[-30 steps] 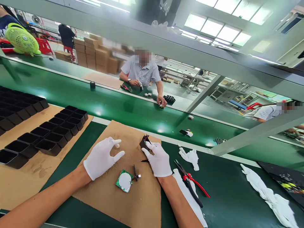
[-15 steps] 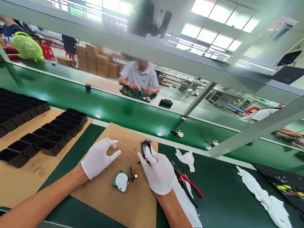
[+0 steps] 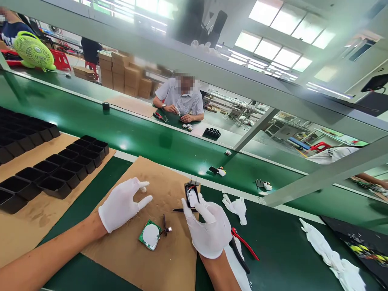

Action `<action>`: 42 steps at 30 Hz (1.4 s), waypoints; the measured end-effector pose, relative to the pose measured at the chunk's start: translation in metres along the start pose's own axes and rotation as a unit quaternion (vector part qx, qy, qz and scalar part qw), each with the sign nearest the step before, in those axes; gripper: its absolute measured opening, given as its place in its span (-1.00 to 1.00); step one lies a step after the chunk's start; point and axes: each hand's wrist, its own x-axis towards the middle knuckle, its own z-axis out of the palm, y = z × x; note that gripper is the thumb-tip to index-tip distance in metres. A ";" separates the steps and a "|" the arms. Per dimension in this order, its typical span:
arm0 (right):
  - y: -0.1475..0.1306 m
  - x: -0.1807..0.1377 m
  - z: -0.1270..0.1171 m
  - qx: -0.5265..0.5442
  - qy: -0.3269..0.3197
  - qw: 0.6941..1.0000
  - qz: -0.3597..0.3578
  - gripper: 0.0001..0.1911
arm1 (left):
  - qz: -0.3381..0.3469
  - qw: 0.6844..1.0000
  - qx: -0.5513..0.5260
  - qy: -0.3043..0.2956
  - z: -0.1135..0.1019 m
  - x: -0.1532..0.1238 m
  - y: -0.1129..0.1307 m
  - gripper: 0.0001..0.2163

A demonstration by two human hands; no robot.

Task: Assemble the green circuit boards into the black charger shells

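Observation:
My right hand (image 3: 211, 226), in a white glove, grips a small black plug housing (image 3: 187, 195) at the right edge of the cardboard sheet (image 3: 133, 258). Metal prongs stick up from its top, and a white piece shows inside it. My left hand (image 3: 123, 204), also gloved, is over the sheet's left side with thumb and forefinger apart, holding nothing. Between the hands lies a green circuit board with a round white pad (image 3: 150, 236), beside a small black part with wires (image 3: 165, 227). A thin dark pointed tool (image 3: 178, 210) runs partly behind my right fingers.
Red-and-black pliers (image 3: 244, 243) lie right of my right hand, near crumpled white gloves (image 3: 238, 207). Black square cups (image 3: 68, 169) stand in rows at left. Beyond runs a green conveyor belt (image 3: 169, 141) carrying small parts (image 3: 218, 171). A co-worker (image 3: 182, 99) sits across it.
My right hand has shifted slightly right and turned the plug housing, so the white piece inside shows more. The parts on the belt have slid left. My left hand keeps its open pose.

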 end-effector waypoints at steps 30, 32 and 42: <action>0.006 0.007 0.027 0.644 -0.063 0.470 0.599 -0.72 | -0.001 1.000 -0.002 -0.010 -0.002 -0.004 0.003 -0.70; 0.003 0.010 0.023 0.662 -0.068 0.467 0.583 -0.74 | 0.000 1.000 -0.002 -0.012 -0.003 -0.004 0.004 -0.70; -0.001 0.014 0.015 0.578 -0.147 0.637 0.489 -0.67 | 0.015 1.000 0.005 -0.005 -0.004 -0.002 0.003 -0.72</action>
